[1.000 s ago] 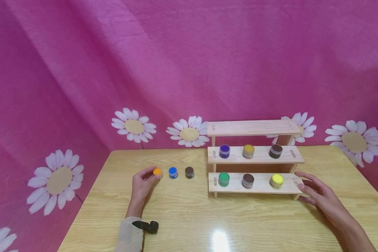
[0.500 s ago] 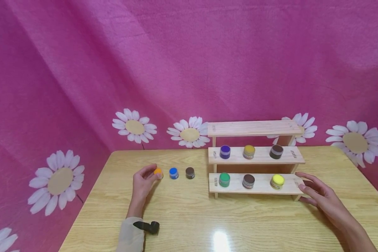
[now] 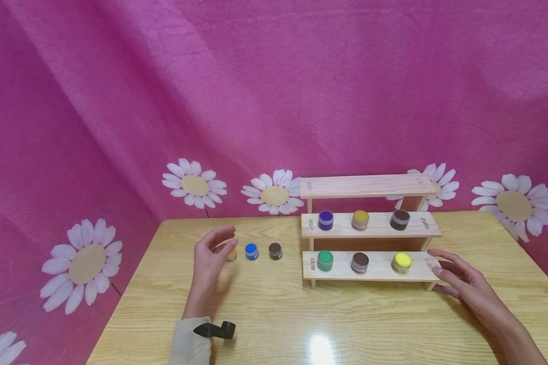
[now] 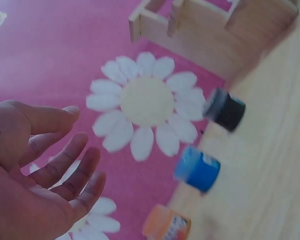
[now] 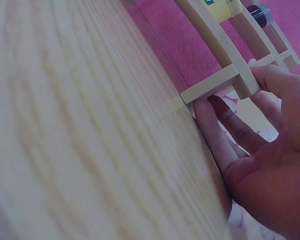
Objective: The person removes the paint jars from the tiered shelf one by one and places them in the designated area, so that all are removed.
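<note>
My left hand (image 3: pixel 210 256) hovers with loosely parted fingers over an orange paint jar (image 3: pixel 232 255), partly covering it in the head view. In the left wrist view the hand (image 4: pixel 45 165) holds nothing, and the orange jar (image 4: pixel 167 223) stands apart from it. A blue paint jar (image 3: pixel 251 252) and a dark paint jar (image 3: pixel 275 251) continue the row to the right. My right hand (image 3: pixel 466 281) grips the right end of a three-step wooden display shelf (image 3: pixel 370 185), its thumb at the lowest step and fingers around the leg.
On the middle step stand a purple jar (image 3: pixel 326 220), an ochre jar (image 3: pixel 360 220) and a dark jar (image 3: pixel 399 220). The lowest step bears a green jar (image 3: pixel 325 260), a brown jar (image 3: pixel 360 262) and a yellow jar (image 3: pixel 401 262). A pink flowered cloth (image 3: pixel 274 101) hangs behind the table (image 3: pixel 265 314).
My left hand has let go of the orange jar and lifted a little, its fingers spreading apart. The right hand stays at the shelf's end.
</note>
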A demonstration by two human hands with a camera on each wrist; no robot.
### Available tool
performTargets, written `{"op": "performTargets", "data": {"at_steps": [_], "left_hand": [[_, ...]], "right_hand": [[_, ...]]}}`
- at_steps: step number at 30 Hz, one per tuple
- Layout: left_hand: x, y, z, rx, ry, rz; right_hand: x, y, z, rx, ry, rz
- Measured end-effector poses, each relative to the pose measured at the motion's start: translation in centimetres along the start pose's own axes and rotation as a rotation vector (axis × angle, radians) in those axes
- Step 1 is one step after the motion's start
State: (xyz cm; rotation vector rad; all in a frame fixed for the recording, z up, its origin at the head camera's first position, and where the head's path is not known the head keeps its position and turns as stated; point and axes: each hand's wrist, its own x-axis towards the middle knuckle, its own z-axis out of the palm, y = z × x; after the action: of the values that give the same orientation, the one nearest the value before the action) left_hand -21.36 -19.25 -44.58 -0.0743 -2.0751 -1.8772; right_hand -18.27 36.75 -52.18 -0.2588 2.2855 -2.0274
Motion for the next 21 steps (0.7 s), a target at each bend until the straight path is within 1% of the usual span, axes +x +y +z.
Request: {"op": "performTargets", "data": {"at_steps": [3,6,8,12,16,21], "left_hand": [[-0.3,1.0,0.6,-0.017,-0.012,0.019],[-0.7,1.6,1.4,-0.026,-0.03,0.038],[-0.9,2.0,2.1,-0.032,-0.044,0.055],[-1.1,2.6,3.7,-0.051,-0.084,0.076],[-1.3,2.8,5.6,-0.099,-0.141,0.094],[-1.6,2.8,7.6,-0.11,-0.21,0.1]], "right_hand": [[0.0,0.1,0.0,-0.006,0.002,0.011],[0.0,0.1,0.1,-0.005,0.002,0.019],[-0.1,0.1,0.1,-0.011,0.004,0.023],[0.0,0.0,0.0,-0.009,0.007,0.006],[0.0,-0.1,-0.1,-0.005,0.009,-0.001],[-0.1,-0.2,0.0,-0.001,0.007,-0.001]]}}
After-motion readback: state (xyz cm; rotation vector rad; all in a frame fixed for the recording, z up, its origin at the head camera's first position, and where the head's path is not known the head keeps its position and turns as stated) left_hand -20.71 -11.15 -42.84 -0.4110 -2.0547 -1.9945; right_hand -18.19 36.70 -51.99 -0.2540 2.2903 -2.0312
